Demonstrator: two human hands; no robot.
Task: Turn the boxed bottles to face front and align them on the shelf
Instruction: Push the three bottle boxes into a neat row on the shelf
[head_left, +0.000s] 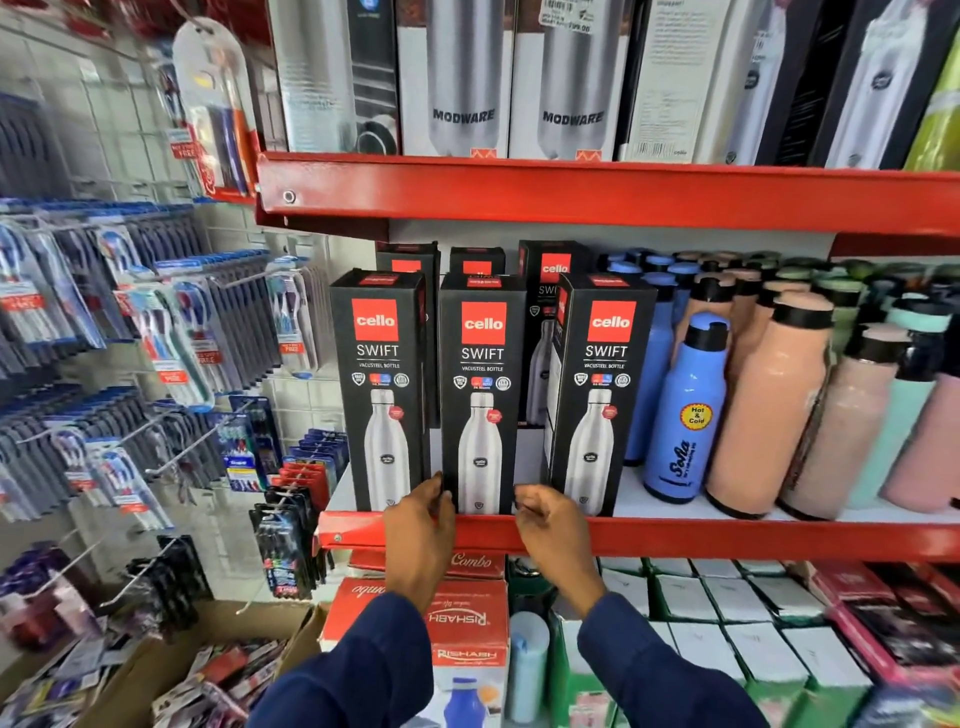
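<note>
Three black Cello Swift bottle boxes stand at the front of the red-edged shelf (675, 538), all facing front: the left box (382, 384), the middle box (480, 389) and the right box (597, 389). More of the same boxes (550, 291) stand behind them. My left hand (423, 525) touches the lower left edge of the middle box with its fingertips. My right hand (545, 519) sits at that box's lower right corner, fingers curled, in the gap before the right box. Both hands frame the base of the middle box.
Blue (685, 410), peach (769, 410) and mint loose bottles crowd the shelf right of the boxes. Modware boxes (462, 78) fill the shelf above. Toothbrush packs (156, 332) hang on pegs at the left. Red and white cartons (467, 623) sit below.
</note>
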